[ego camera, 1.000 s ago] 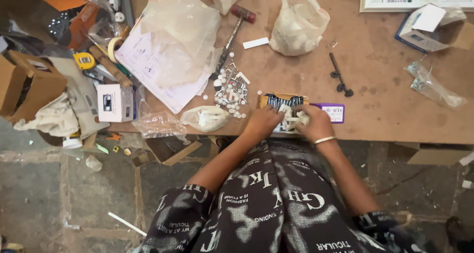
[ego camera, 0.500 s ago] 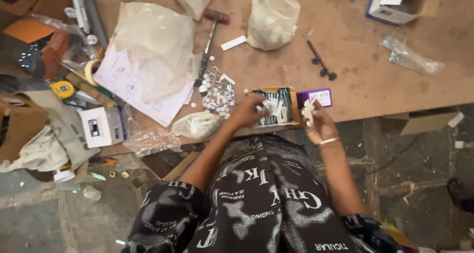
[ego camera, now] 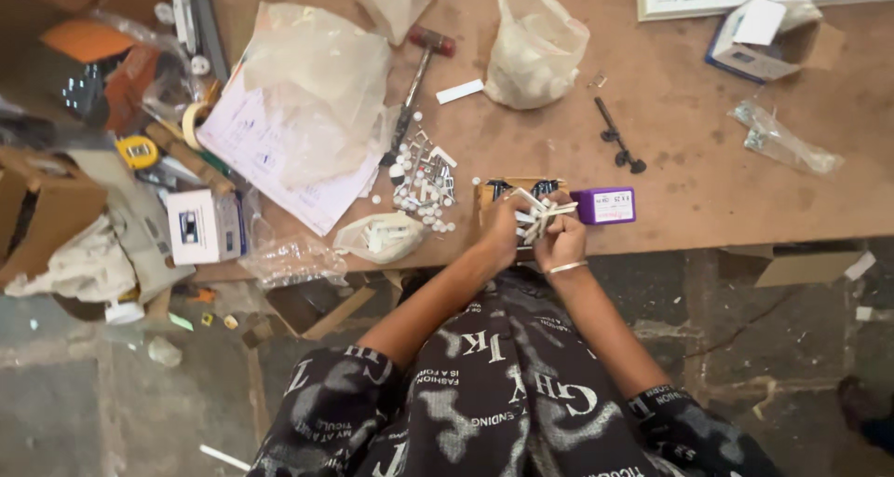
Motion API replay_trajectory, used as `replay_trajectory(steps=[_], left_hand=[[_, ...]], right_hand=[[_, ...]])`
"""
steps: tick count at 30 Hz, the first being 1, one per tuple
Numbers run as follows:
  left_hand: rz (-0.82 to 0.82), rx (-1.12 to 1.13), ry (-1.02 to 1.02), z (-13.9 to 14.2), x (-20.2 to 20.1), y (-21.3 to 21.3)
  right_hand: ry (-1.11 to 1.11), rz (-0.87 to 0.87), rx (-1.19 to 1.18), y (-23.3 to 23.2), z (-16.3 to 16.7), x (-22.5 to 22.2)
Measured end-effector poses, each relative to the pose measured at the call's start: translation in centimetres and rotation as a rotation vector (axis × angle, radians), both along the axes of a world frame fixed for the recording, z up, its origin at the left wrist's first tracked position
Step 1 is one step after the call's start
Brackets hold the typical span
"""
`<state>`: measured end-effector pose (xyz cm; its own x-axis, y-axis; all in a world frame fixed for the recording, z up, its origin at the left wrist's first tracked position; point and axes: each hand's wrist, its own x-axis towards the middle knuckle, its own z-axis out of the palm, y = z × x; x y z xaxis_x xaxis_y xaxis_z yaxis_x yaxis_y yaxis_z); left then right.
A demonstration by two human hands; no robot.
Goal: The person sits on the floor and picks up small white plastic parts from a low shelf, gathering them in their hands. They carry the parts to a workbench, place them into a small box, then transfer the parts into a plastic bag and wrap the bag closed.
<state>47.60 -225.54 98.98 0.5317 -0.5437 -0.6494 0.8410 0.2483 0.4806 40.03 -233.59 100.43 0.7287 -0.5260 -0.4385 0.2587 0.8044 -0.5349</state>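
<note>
Both my hands meet at the near edge of a brown wooden table (ego camera: 708,188). My left hand (ego camera: 500,238) rests on a small open brown box (ego camera: 492,196) and pinches some of the small white plastic pieces (ego camera: 533,213). My right hand (ego camera: 560,239), with a bangle on the wrist, is closed on a bunch of the same white pieces, which stick up between the fingers. A small purple box (ego camera: 606,205) lies just right of my hands.
A scatter of small white parts (ego camera: 424,181) and a small clear bag (ego camera: 380,237) lie to the left. Farther back are a hammer (ego camera: 418,76), plastic bags (ego camera: 534,47), papers (ego camera: 279,151), black screws (ego camera: 618,140), a white box (ego camera: 197,225), a yellow tape measure (ego camera: 137,151).
The view shifted slightly. My right hand, held apart to the right with white pieces half a second ago, has come back beside my left hand over the brown box.
</note>
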Motion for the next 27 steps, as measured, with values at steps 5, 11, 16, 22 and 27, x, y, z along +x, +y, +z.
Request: replay_trajectory(steps=[5, 11, 16, 22, 27], left_hand=[[0.322, -0.397, 0.061, 0.5, -0.1, -1.8], [0.381, -0.218, -0.194, 4.5, 0.6, -2.6], [0.249, 0.029, -0.619, 8.3, 1.4, -1.4], [0.078, 0.384, -1.473, 14.6, 3.4, -2.8], [0.003, 0.484, -1.516, 17.4, 6.7, -5.5]], right_hand=[[-0.140, -0.092, -0.042, -0.1, 0.4, 1.9], [-0.297, -0.013, -0.188, 1.5, 5.4, 3.7], [-0.361, 0.038, -0.128, 0.9, 7.1, 5.3], [-0.441, 0.194, 0.374, -4.4, 5.1, 9.0], [-0.733, 0.287, -0.028, -6.4, 4.5, 11.8]])
